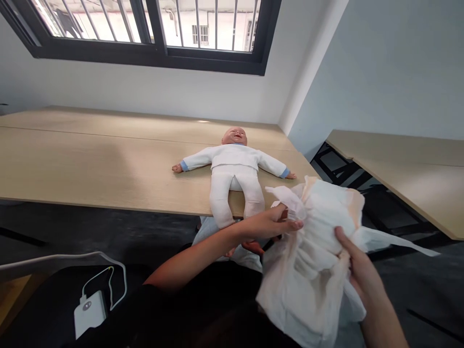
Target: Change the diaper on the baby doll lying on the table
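An unfolded white diaper (315,251) with peach edging hangs between my two hands, to the right of the table's front corner. My left hand (271,222) grips its left edge near a loose side tab (290,199). On the opposite edge my right hand (357,263) is closed, thumb on the inner face and fingers behind, mostly hidden. Another tab (398,240) sticks out to the right. A baby doll (237,157) in a white outfit with blue cuffs lies face up on the table, arms spread. Its legs reach over the front edge, and my left forearm crosses in front of its feet.
The wooden table (72,159) runs along the wall beneath a barred window (155,29). A second table (409,169) with a black frame stands to the right. At lower left a white power bank (90,311) with a cable lies on a black surface.
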{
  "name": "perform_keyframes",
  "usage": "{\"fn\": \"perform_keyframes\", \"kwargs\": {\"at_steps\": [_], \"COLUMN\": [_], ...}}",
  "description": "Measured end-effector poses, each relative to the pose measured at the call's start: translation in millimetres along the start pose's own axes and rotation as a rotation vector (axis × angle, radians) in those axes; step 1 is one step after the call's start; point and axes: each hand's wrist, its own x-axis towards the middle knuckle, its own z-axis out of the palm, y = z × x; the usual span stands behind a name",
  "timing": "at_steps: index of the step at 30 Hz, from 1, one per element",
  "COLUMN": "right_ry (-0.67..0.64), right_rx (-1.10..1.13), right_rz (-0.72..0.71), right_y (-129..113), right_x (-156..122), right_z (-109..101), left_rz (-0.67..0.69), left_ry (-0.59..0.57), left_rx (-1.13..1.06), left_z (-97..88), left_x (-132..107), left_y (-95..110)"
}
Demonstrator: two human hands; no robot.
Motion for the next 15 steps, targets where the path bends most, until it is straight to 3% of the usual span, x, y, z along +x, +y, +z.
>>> {"fn": "perform_keyframes", "kwargs": {"at_steps": [3,5,7,9,10,12,15], "right_ry": [0.204,0.281,0.244,0.133,0.073,0.018,0.142], "right_rx": [0.052,0.035,-0.039,-0.123,-0.156,-0.189,-0.159], "right_rz": [-0.024,-0.115,-0.194,-0.280,-0.322,-0.367,-0.271], "right_y": [-24,-39,-49,-54,-54,-53,-49], "right_x": [5,7,9,12,13,15,12], "right_z": [-21,-36,-51,-63,-66,-70,-65], "left_rz": [-0.090,-0.034,-0.057,-0.102,-0.118,-0.136,-0.178], "left_ry": [-0.193,-0.391,-0.595,-0.712,-0.721,-0.629,-0.315], "left_rx": [-0.010,-0.072,-0.092,-0.075,-0.050,0.024,0.148], "left_z": [-11.2,-18.8,-23.6,-25.2,-25.2,-25.3,-31.7], "left_x": [-29,-54,-80,-100,-108,-118,-125], "left_y": [9,15,18,16,12,-1,-26]}}
